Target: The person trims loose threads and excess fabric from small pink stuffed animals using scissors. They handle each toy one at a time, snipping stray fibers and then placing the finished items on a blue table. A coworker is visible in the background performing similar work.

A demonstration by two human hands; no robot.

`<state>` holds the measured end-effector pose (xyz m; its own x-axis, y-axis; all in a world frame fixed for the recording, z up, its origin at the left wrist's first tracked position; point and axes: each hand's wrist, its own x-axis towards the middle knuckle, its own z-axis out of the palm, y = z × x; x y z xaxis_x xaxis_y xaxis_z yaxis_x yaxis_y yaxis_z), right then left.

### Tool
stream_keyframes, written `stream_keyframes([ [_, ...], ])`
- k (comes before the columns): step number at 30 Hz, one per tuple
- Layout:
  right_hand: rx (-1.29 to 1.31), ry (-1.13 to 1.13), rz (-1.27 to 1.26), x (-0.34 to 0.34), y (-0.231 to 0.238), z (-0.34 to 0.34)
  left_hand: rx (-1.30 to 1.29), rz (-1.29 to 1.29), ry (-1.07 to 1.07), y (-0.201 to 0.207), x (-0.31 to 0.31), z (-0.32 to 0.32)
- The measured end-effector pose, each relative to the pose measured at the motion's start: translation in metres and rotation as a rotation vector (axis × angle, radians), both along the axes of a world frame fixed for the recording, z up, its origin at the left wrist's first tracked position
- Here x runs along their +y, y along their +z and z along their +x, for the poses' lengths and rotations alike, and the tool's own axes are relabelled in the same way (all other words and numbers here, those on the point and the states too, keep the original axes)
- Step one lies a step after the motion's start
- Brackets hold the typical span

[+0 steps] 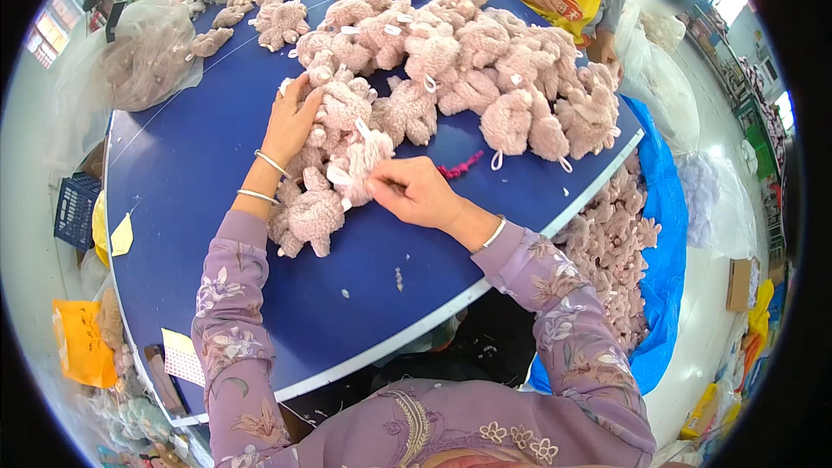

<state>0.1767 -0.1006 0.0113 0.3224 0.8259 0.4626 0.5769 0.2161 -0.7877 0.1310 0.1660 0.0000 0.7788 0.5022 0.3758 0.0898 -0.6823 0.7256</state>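
Note:
Small pinkish-beige plush toys lie in a cluster under my hands. My left hand (291, 126), with a ring and two bangles on its arm, presses against the left side of the cluster. Its thumb and index finger grip a plush toy (342, 104), the other fingertips partly hidden in the pile. My right hand (420, 195) is closed in a pinch on a paler plush toy (360, 165) with a white tag. Another plush toy (312, 215) lies nearest me, just below that one.
A large heap of similar toys (468, 52) covers the far side of the blue table (390, 295). At right stands a blue bag (663, 277) full of toys. A clear plastic bag (152, 61) sits at left. Beyond the heap is a person in a yellow apron (572, 0).

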Motion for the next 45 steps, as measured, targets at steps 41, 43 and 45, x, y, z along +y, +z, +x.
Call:
stream_keyframes([
  [41, 0.444, -0.095, -0.181, -0.028, 0.017, -0.049, -0.24, -0.511, -0.004, 0.021, -0.177, -0.169],
  [43, 0.433, -0.055, -0.177, -0.023, 0.019, -0.048, -0.303, -0.487, 0.033, 0.024, -0.174, -0.171],
  [45, 0.468, -0.031, -0.106, -0.022, 0.013, -0.048, -0.336, -0.568, 0.03, 0.018, -0.172, -0.172],
])
